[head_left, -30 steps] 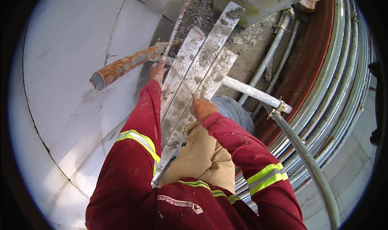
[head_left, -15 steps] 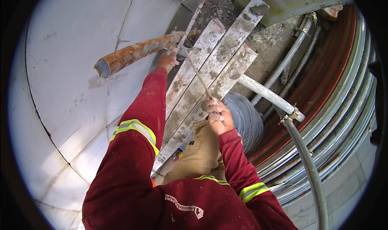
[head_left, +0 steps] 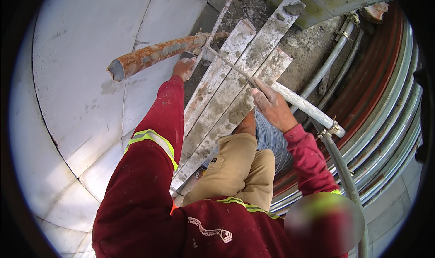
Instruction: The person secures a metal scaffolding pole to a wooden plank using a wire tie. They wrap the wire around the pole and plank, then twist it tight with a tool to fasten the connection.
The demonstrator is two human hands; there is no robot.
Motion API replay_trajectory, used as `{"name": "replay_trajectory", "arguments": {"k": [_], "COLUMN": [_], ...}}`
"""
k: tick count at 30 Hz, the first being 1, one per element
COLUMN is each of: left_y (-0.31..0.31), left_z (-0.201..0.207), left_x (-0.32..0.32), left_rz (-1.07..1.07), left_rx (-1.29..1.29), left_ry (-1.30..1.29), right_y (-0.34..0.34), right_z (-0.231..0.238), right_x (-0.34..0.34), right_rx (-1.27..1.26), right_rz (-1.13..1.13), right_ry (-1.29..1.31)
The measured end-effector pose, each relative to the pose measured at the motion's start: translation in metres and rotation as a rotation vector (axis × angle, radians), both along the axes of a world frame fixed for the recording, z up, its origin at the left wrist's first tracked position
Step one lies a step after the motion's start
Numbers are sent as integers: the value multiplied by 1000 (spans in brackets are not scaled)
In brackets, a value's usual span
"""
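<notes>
My left hand is closed on a pale, dirty rope, just below a rusty metal pipe. The rope comes down from the top edge and crosses the pipe near its far end. A second stretch of rope slants from that crossing over the boards to my right hand, whose thumb and fingers pinch it. Under this stretch lie several whitish, cement-stained boards, side by side. How the rope goes round the pipe is too small to make out.
Pale panels curve along the left. Beside my tan-trousered legs lies a coil of grey wire. Clamped scaffold tubes and curved red and grey rails fill the right. A yellowish, stained sheet stands at the top.
My right hand has moved right and farther away, pulling its stretch of rope to a flatter slant. The left hand has shifted slightly left and stays on the rope by the pipe.
</notes>
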State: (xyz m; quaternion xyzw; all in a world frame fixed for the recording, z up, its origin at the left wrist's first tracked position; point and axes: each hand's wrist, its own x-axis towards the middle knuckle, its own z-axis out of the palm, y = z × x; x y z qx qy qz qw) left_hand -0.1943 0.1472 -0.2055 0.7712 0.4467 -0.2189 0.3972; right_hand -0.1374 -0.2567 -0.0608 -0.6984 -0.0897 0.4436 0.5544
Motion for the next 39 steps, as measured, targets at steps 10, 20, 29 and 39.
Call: {"name": "replay_trajectory", "arguments": {"k": [10, 20, 29, 39], "left_y": [-27, -24, -15, 8], "left_z": [-28, -21, -15, -147], "left_x": [-12, -15, -11, 3], "left_rz": [-289, -358, -206, 548], "left_rx": [414, 463, 165, 399], "left_ry": [25, -21, -162, -272], "right_y": [36, 60, 72, 64], "right_z": [0, 10, -31, -36], "right_x": [-58, -42, -84, -59], "right_rx": [759, -319, 281, -162], "right_rz": [-621, 505, -429, 285], "right_ry": [1366, -355, 1133, 292]}}
